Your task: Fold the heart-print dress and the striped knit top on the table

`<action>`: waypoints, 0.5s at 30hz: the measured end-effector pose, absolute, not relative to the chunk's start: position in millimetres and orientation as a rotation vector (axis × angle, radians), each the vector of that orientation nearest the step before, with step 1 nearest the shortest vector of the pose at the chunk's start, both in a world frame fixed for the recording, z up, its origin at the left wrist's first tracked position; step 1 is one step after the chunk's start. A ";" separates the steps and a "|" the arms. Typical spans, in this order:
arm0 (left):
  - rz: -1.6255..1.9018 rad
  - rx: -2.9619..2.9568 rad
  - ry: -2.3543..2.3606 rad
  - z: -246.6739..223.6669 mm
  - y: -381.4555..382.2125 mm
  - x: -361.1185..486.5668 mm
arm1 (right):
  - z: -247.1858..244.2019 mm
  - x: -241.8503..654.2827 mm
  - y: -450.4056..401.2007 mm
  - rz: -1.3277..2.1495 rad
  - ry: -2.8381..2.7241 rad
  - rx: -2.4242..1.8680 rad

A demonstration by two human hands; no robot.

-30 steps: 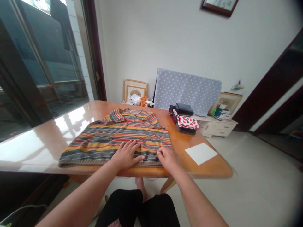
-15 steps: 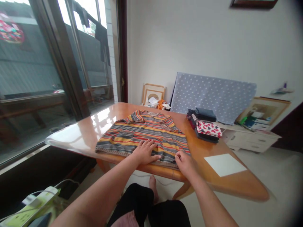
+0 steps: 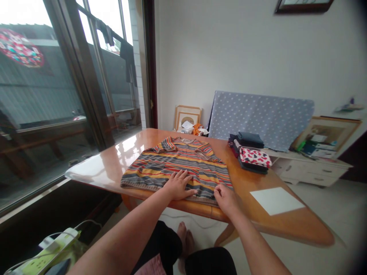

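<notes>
A short-sleeved striped shirt (image 3: 177, 162) in grey, yellow and red lies spread out on the wooden table (image 3: 243, 191), its neck at the far side and its hem along the near edge. My left hand (image 3: 179, 186) rests flat on the shirt near the middle of the hem, fingers spread. At the right end of the hem, my right hand (image 3: 226, 196) has its fingers curled closed on the cloth. How much fabric it grips is hidden.
A stack of folded clothes (image 3: 254, 158) stands at the table's right, with a white sheet (image 3: 276, 200) nearer to me. Behind is a dotted blue cloth (image 3: 258, 116) and a white cabinet (image 3: 315, 172). A power strip (image 3: 46, 252) is at lower left.
The view has shifted slightly, so everything appears a little lower and further right. Both hands keep their places on the shirt. The feet below the table have moved.
</notes>
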State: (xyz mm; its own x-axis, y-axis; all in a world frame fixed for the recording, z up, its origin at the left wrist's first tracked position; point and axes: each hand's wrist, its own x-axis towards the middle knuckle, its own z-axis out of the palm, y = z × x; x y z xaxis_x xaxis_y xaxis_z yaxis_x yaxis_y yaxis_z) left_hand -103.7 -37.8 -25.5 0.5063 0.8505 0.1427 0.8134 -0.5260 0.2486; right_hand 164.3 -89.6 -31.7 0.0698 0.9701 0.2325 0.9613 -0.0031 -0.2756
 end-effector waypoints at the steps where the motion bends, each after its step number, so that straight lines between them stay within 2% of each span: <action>1: 0.367 2.597 1.448 -25.2 -37.8 -103.8 | -31.4 164.0 -89.6 0.039 -1.919 -2.006; 15: 0.347 2.561 1.422 -21.0 -43.2 -104.1 | -41.3 170.7 -83.7 0.093 -1.971 -2.046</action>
State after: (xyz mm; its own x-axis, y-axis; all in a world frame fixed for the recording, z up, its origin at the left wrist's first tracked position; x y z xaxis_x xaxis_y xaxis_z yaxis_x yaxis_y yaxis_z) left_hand -104.1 -43.2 -21.0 0.5123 0.8517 0.1103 0.8068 -0.5213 0.2780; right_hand 170.7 -83.7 -41.3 0.0579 0.9857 0.1580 0.9664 -0.0156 -0.2564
